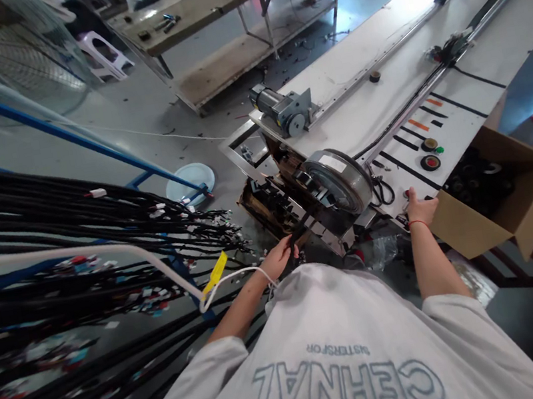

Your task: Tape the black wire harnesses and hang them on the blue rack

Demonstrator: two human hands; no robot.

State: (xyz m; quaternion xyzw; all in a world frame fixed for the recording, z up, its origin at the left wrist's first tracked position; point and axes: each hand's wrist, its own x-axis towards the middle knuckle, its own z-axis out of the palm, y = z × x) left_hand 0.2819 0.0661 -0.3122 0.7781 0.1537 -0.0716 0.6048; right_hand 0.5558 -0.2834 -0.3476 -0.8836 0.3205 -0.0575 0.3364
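Note:
My left hand [280, 258] is closed round a black cable [300, 229] at the end of the machine. The cable runs up toward a round wheel-like head [339, 181] with a clear rim and a white label. My right hand [421, 209] is at the near corner of the white machine table [363, 110], its fingers apart. One of its digits touches a small red button [407, 194] there. Close by on the tabletop are a larger red push button [431, 162], a small green button [439, 150] and a roll of tape [429, 145].
Black cable bundles [45, 207] with white connectors hang on a blue rack [25, 116] at left. An open cardboard box [482, 219] with dark rolls stands at right. A motor [277, 107] sits on the machine's end. Behind are a workbench [215, 5] and a white stool [105, 56].

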